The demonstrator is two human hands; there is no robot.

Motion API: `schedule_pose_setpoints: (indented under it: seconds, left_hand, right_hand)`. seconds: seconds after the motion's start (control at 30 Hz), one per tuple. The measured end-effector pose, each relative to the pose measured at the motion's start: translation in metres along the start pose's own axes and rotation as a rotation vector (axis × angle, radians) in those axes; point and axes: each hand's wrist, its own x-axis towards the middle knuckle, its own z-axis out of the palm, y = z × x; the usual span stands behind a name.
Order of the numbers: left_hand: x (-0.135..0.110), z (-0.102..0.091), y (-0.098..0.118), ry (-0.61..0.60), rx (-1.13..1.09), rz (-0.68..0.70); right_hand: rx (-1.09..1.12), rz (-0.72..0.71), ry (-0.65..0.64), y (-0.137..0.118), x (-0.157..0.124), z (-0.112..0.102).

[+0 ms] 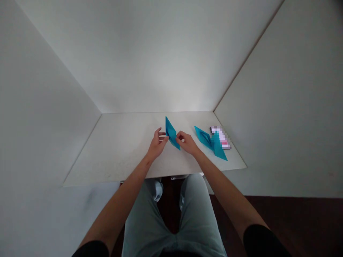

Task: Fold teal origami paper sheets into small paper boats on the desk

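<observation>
A folded piece of teal-blue paper [171, 134], long and pointed, stands tilted on its edge above the white table [107, 157]. My left hand [158, 144] grips its left side with the fingertips, and my right hand [187, 142] pinches its lower right part. To the right lies a second folded teal paper shape [211, 142], apart from both hands. A blurred pink-and-white object [221, 137] touches its upper right side, and its details cannot be made out.
White walls [147, 57] rise along the far and side edges of the table. My legs in pale grey-green trousers [198, 214] sit below the near edge, above a dark floor [294, 221].
</observation>
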Motion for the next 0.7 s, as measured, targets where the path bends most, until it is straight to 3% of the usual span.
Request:
schedule_pose_setpoints:
  seconds: [0.13, 0.33, 0.5, 0.7]
  left_hand:
    - [0.039, -0.004, -0.011, -0.059, -0.058, -0.054]
    - [0.077, -0.016, -0.020, -0.024, -0.192, -0.067]
    - [0.079, -0.030, -0.014, -0.013, -0.084, 0.029]
    - [0.068, -0.030, 0.006, 0.064, 0.037, -0.012]
  right_hand:
    - [0.104, -0.012, -0.101, 0.014, 0.029, 0.009]
    - [-0.036, -0.138, -0.172, 0.033, 0.069, 0.007]
    - [0.026, -0.230, -0.031, 0.046, 0.086, 0.023]
    - [-0.201, -0.326, 0.132, 0.029, 0.081, 0.027]
